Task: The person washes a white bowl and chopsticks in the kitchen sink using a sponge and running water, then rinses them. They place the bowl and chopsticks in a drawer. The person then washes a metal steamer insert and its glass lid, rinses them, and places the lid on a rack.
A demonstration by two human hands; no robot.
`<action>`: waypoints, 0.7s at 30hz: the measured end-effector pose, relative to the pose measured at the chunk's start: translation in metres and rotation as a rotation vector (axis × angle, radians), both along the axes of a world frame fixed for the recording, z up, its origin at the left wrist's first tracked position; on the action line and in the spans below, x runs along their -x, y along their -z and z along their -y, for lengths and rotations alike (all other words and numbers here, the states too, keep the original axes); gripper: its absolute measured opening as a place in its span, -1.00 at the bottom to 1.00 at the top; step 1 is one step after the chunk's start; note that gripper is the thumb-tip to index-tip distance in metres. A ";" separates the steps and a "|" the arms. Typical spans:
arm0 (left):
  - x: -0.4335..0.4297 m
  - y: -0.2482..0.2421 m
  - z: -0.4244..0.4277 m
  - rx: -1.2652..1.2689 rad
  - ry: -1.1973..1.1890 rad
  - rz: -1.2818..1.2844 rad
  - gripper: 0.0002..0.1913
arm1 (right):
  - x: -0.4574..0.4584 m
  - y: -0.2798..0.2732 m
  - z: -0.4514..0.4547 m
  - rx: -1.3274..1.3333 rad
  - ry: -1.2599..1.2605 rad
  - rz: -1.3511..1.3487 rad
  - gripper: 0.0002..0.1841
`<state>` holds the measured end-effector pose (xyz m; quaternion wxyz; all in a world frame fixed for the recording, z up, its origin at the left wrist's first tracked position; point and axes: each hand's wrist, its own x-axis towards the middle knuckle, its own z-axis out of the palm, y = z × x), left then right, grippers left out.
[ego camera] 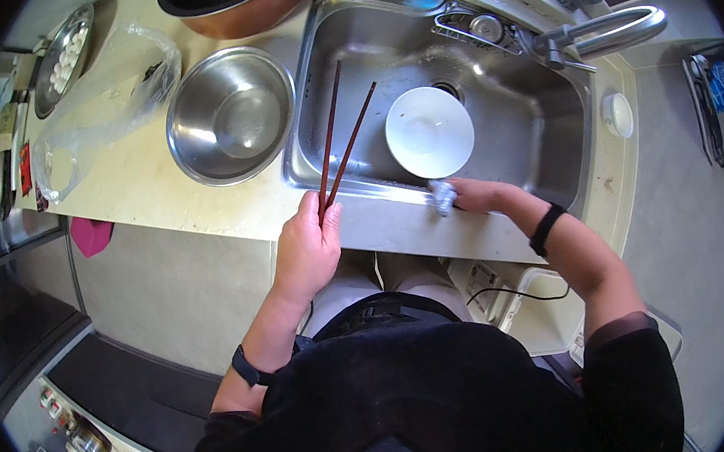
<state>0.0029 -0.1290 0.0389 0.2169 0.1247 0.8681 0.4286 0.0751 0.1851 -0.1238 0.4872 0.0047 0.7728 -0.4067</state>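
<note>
My left hand (311, 244) is closed round the lower ends of a pair of reddish-brown chopsticks (352, 135), whose tips spread apart over the left part of the sink. At the sink's front rim, my right hand (474, 195) grips a crumpled grey-and-white cloth (444, 197); its fingers are partly hidden. Just beyond it a white bowl (430, 133) lies in the stainless steel sink (506, 145), partly beside the drain. A steel mixing bowl (231, 116) rests on the counter, left of the sink.
A large copper-coloured pan (240, 14) stands behind the mixing bowl. Further left are a clear plastic bag (125, 112) and a metal tray (43, 84) of white round items. The faucet (619, 30) rises at the sink's back right, near a wire rack (474, 32). A small white dish (618, 116) sits right.
</note>
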 end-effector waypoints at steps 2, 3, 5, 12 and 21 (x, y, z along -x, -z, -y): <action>0.002 0.008 -0.004 -0.001 0.026 -0.015 -0.80 | -0.035 -0.006 -0.040 -0.087 0.041 -0.008 -0.65; 0.002 0.012 -0.007 0.002 0.041 -0.021 -0.80 | -0.055 0.003 -0.059 -0.111 0.069 -0.071 -0.72; 0.001 0.014 -0.015 0.009 0.038 -0.029 -0.80 | -0.068 -0.014 -0.078 -0.081 0.165 -0.007 -0.70; 0.001 0.009 -0.050 0.053 0.050 -0.014 -0.80 | -0.126 0.029 -0.154 -0.140 0.192 0.091 -0.67; 0.007 0.028 -0.117 0.148 0.202 0.005 -0.80 | -0.045 0.006 -0.015 0.210 0.310 -0.216 -0.43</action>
